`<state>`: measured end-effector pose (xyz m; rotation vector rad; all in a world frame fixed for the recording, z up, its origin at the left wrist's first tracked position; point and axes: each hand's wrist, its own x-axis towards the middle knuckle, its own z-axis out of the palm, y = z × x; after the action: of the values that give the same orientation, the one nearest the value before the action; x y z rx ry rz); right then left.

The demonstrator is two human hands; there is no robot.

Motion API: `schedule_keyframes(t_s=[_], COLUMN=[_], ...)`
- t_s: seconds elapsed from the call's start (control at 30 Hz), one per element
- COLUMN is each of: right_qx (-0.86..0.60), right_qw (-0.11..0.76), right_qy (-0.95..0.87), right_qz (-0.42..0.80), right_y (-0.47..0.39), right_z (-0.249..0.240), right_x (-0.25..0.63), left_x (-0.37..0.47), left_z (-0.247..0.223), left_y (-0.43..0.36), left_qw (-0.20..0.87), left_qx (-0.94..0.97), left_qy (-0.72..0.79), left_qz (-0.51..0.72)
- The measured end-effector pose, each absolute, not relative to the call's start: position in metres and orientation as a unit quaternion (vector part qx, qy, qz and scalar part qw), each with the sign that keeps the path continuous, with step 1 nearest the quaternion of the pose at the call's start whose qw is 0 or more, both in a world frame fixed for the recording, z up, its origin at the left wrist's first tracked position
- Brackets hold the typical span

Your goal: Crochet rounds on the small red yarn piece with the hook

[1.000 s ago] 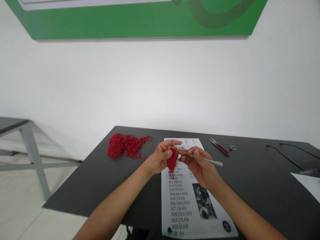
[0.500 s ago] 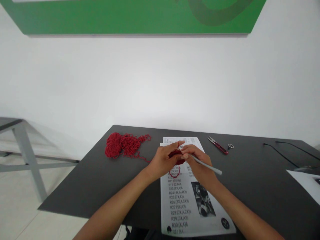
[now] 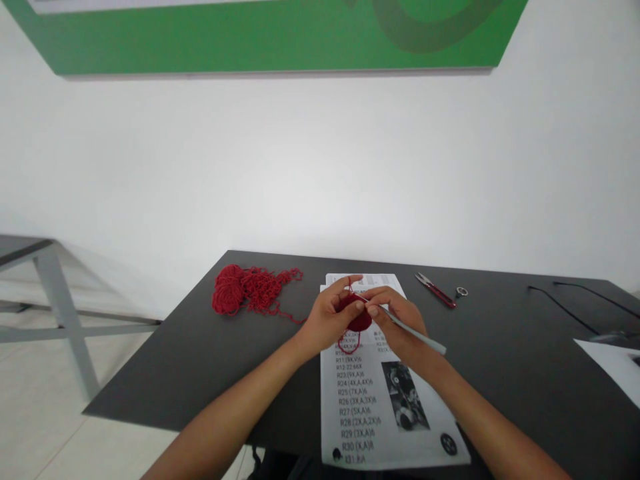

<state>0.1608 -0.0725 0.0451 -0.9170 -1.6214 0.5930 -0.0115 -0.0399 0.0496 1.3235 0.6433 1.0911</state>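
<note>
Red crochet piece [image 3: 361,322] is pinched in the left grip [image 3: 324,319], while the right grip [image 3: 401,321] clasps a grey-handled hook [image 3: 423,339].

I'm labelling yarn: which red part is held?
The small rounded piece in the left hand; the wound ball and loose tangle lie on the table.

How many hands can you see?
2: the left hand holds the red crochet piece over the printed sheet; the right hand, beside it, holds the grey hook.

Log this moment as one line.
left hand: holding rounded red crocheted piece | right hand: holding slim grey-handled crochet hook | below: printed white paper sheet | table left: red yarn ball
</note>
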Motion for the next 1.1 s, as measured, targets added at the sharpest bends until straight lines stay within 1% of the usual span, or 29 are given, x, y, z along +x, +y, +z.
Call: schedule_keyframes(t_s=[0.07,0.13,0.27,0.33,0.5,0.67,0.8,0.87,0.93,1.1], right_qx=[-0.392,-0.408,-0.424,-0.418,-0.421,-0.413,-0.362,-0.344,-0.334,-0.322], right_qw=[0.57,0.574,0.585,0.594,0.612,0.65,0.683,0.684,0.683,0.683], right_qy=[-0.665,-0.647,-0.644,-0.645,-0.622,-0.536,-0.451,-0.437,-0.435,-0.433], right_qz=[0.281,0.292,0.253,0.237,0.247,0.346,0.446,0.472,0.482,0.492], right_y=[-0.072,-0.073,-0.072,-0.071,-0.07,-0.069,-0.069,-0.07,-0.072,-0.073], right_z=[0.044,0.044,0.041,0.04,0.042,0.041,0.037,0.037,0.038,0.039], right_x=[0.16,0.158,0.154,0.153,0.153,0.153,0.151,0.15,0.15,0.151], left_x=[-0.013,-0.013,-0.014,-0.014,-0.014,-0.011,-0.007,-0.006,-0.006,-0.006], left_z=[0.05,0.049,0.046,0.047,0.051,0.05,0.052,0.055,0.057,0.057], left_y=[-0.038,-0.036,-0.036,-0.037,-0.04,-0.04,-0.044,-0.046,-0.048,-0.048], left_qw=[0.603,0.567,0.468,0.459,0.493,0.506,0.625,0.685,0.717,0.707], left_qx=[0.579,0.613,0.685,0.698,0.67,0.61,0.495,0.443,0.42,0.44], left_qy=[0.272,0.287,0.325,0.316,0.292,0.307,0.257,0.224,0.205,0.19], left_qz=[0.476,0.469,0.453,0.449,0.471,0.527,0.546,0.532,0.517,0.52])
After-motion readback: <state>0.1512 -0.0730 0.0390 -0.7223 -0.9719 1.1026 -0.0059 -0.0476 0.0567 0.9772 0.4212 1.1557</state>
